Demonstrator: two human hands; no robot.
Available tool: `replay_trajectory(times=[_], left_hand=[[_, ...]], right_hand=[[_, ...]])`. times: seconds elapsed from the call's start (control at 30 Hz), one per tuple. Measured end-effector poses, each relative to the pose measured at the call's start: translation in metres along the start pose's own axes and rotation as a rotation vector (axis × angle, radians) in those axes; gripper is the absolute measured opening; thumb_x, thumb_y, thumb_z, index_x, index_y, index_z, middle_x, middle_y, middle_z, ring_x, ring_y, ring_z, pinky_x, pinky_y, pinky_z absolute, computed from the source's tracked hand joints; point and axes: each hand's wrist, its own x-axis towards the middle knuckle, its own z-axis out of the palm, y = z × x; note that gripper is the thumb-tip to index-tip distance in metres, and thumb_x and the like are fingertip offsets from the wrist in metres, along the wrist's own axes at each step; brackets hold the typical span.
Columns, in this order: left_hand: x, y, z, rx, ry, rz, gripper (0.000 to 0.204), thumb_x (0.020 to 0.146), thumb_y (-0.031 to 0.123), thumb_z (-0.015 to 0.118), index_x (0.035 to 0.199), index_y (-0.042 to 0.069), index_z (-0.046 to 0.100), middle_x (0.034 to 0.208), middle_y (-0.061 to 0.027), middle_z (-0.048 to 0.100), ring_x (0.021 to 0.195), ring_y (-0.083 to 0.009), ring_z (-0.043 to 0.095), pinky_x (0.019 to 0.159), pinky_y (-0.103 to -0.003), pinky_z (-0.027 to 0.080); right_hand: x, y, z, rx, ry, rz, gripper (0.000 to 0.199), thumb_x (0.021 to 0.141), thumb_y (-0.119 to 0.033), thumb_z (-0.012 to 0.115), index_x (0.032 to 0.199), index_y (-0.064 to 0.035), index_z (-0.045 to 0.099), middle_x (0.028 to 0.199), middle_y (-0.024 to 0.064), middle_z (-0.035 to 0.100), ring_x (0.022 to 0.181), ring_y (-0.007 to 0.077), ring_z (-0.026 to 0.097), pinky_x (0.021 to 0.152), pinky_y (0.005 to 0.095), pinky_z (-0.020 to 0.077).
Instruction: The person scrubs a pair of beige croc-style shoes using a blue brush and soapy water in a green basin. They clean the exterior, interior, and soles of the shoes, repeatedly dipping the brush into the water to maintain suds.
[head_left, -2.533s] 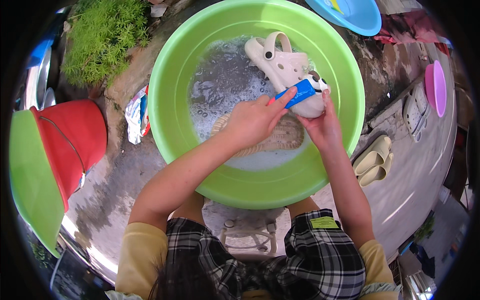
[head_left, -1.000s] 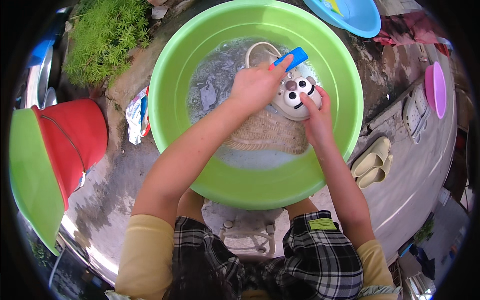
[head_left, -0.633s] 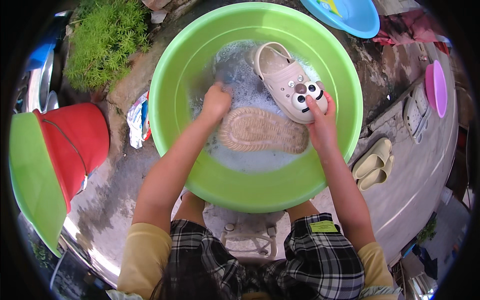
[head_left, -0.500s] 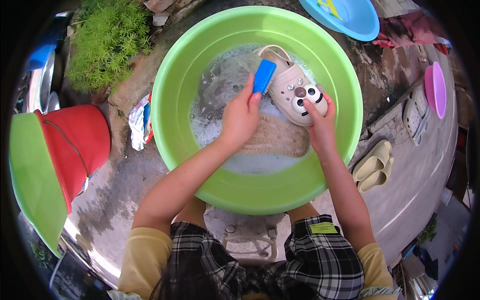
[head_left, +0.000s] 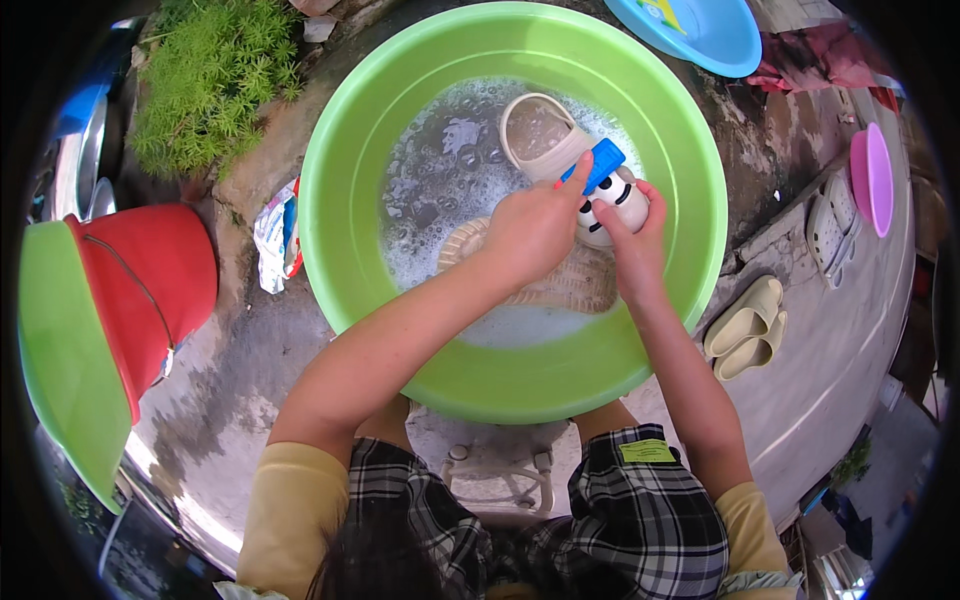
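Note:
A wide green basin point(head_left: 500, 385) in front of me holds soapy water point(head_left: 425, 170). My left hand point(head_left: 535, 230) is closed around a blue scrubbing brush point(head_left: 606, 163), which lies across the upper of a beige clog point(head_left: 568, 152). The clog's rounded toe has a cartoon face with black eyes; its heel strap points away from me. Gripping that toe from the right is my right hand point(head_left: 638, 245), thumb on top. A second clog point(head_left: 580, 285) rests sole up in the suds below my hands, partly hidden by my left hand and wrist.
At left stand a red bucket point(head_left: 180, 290) and a green basin point(head_left: 65, 340) against it, with a crumpled packet point(head_left: 272, 240) nearby. Beige slippers point(head_left: 745, 330), grey clogs point(head_left: 832, 225) and a pink basin point(head_left: 875, 180) are at right. A blue basin point(head_left: 715, 40) sits beyond; a plant point(head_left: 210, 80) grows far left.
My left hand has moved the brush rightward and slightly nearer, from the clog's side onto its upper. The right hand still grips the toe.

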Motion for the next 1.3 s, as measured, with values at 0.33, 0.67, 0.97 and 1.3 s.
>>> replay_trajectory(times=[0.33, 0.67, 0.97, 1.3], left_hand=[[-0.001, -0.103, -0.028, 0.132, 0.411, -0.277, 0.047, 0.097, 0.023, 0.051, 0.143, 0.015, 0.045, 0.091, -0.0176, 0.066, 0.080, -0.0380, 0.066, 0.070, -0.049, 0.053], [-0.037, -0.046, -0.019, -0.384, 0.206, -0.446, 0.047, 0.098, 0.018, 0.047, 0.140, -0.002, 0.041, 0.108, -0.0277, 0.065, 0.094, -0.0458, 0.064, 0.084, -0.049, 0.050], [0.011, -0.015, -0.017, 0.195, 0.006, 0.048, 0.072, 0.080, 0.014, 0.064, 0.147, 0.013, 0.040, 0.083, -0.0180, 0.063, 0.069, -0.0308, 0.067, 0.061, -0.042, 0.055], [-0.009, -0.121, -0.008, 0.181, 0.118, -0.616, 0.052, 0.098, 0.025, 0.048, 0.142, 0.000, 0.038, 0.097, -0.0269, 0.067, 0.087, -0.0433, 0.066, 0.077, -0.053, 0.052]], right_hand=[[0.004, -0.017, -0.007, 0.210, -0.109, 0.105, 0.073, 0.076, -0.009, 0.079, 0.136, -0.0061, 0.037, 0.122, 0.0145, 0.054, 0.110, 0.0230, 0.058, 0.094, 0.0363, 0.0503], [0.008, -0.012, -0.007, 0.329, -0.129, 0.183, 0.074, 0.074, -0.003, 0.079, 0.136, -0.0083, 0.039, 0.121, 0.0134, 0.056, 0.108, 0.0232, 0.060, 0.089, 0.0351, 0.0523], [-0.006, 0.003, 0.009, -0.247, -0.130, -0.173, 0.067, 0.067, -0.012, 0.084, 0.129, -0.0148, 0.058, 0.123, 0.0137, 0.044, 0.117, 0.0296, 0.051, 0.103, 0.0405, 0.0435], [-0.002, -0.020, 0.002, 0.069, -0.166, 0.063, 0.066, 0.070, -0.005, 0.079, 0.130, -0.0091, 0.052, 0.121, 0.0135, 0.055, 0.108, 0.0226, 0.060, 0.091, 0.0339, 0.0516]])
